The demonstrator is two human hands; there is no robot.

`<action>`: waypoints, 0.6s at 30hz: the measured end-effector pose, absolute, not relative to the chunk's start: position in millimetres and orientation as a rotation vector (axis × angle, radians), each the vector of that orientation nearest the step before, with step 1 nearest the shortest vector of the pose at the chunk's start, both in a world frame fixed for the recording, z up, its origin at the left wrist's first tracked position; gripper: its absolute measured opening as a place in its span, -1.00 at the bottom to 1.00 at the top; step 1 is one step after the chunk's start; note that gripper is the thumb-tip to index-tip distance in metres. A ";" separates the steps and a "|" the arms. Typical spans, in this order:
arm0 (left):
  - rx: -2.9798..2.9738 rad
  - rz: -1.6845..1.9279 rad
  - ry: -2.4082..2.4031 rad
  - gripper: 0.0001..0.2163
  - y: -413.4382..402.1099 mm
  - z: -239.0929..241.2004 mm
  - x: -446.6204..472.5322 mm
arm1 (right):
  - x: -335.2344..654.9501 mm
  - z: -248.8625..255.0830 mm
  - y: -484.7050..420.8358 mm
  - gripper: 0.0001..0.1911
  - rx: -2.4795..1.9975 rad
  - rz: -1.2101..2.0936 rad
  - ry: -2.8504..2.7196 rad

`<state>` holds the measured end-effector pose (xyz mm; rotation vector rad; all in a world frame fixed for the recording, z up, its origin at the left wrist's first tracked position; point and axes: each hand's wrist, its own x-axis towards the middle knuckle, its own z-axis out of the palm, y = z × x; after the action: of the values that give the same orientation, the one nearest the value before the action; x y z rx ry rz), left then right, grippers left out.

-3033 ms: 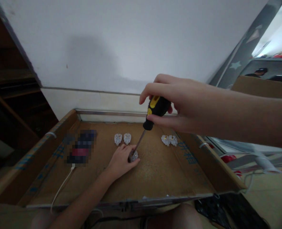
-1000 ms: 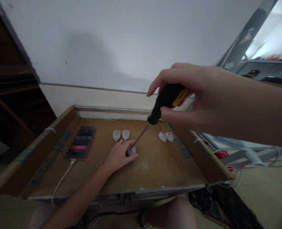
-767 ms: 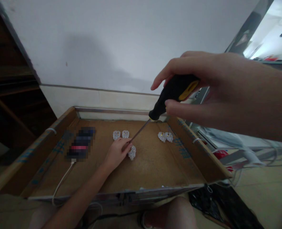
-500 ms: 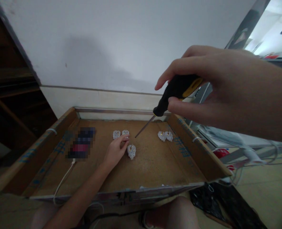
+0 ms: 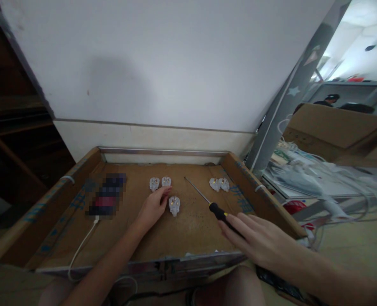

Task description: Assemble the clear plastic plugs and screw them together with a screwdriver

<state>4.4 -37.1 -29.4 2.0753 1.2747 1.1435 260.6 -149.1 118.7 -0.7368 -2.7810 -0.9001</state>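
My left hand (image 5: 152, 209) is low over the cardboard tray, its fingers closed at the lower end of a clear plug (image 5: 166, 181); the fingertips partly cover that end. Another clear plug (image 5: 154, 183) lies just left of it. Nearer to me, right of my left hand, a clear plug (image 5: 174, 205) lies with its pins up. My right hand (image 5: 252, 231) is wrapped round a screwdriver (image 5: 218, 210) with a black and yellow handle. Its shaft points up and left over the tray, the tip apart from the plugs. Two more clear plugs (image 5: 219, 184) lie together at the right.
A cardboard tray (image 5: 268, 210) with raised sides holds the plugs. A blurred-out phone-like device (image 5: 108, 194) with a white cable (image 5: 82, 247) lies at its left. A white wall (image 5: 175, 63) stands behind. Cables and an open carton (image 5: 338, 127) are at the right.
My right hand has come down and toward me with the screwdriver, whose tip now points away from me. My left hand stays by the same plug. The view has shifted slightly.
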 end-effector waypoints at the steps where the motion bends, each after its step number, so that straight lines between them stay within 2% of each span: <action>1: 2.081 1.148 1.270 -0.67 -37.3 -29.1 4.7 | 266.8 103.2 -151.4 -0.64 -0.801 -0.870 -2.804; 4: 2.099 1.167 1.309 -0.69 -38.6 -24.1 4.5 | 282.9 63.6 -151.2 -0.62 -1.088 -0.736 -2.676; 7: 2.135 1.182 1.385 -0.73 -40.5 -15.7 0.9 | 288.8 38.4 -140.6 -0.59 -1.413 -0.347 -2.513; 10: 2.198 1.147 1.395 -0.71 -43.4 -8.3 -4.6 | 282.7 30.1 -124.2 -0.66 -1.637 -0.156 -2.366; 14: 2.253 0.927 1.381 -0.55 -48.5 -2.5 -6.5 | 255.1 41.1 -105.4 -0.77 -1.637 -0.039 -2.142; 18: 2.255 0.803 1.365 -0.52 -52.5 0.1 -3.2 | 201.4 52.0 -94.1 -0.71 -1.501 0.368 -1.892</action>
<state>-3.2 -52.5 0.1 2.2554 1.3651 0.8031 201.4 -94.1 52.0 -1.5005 -1.8923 0.3683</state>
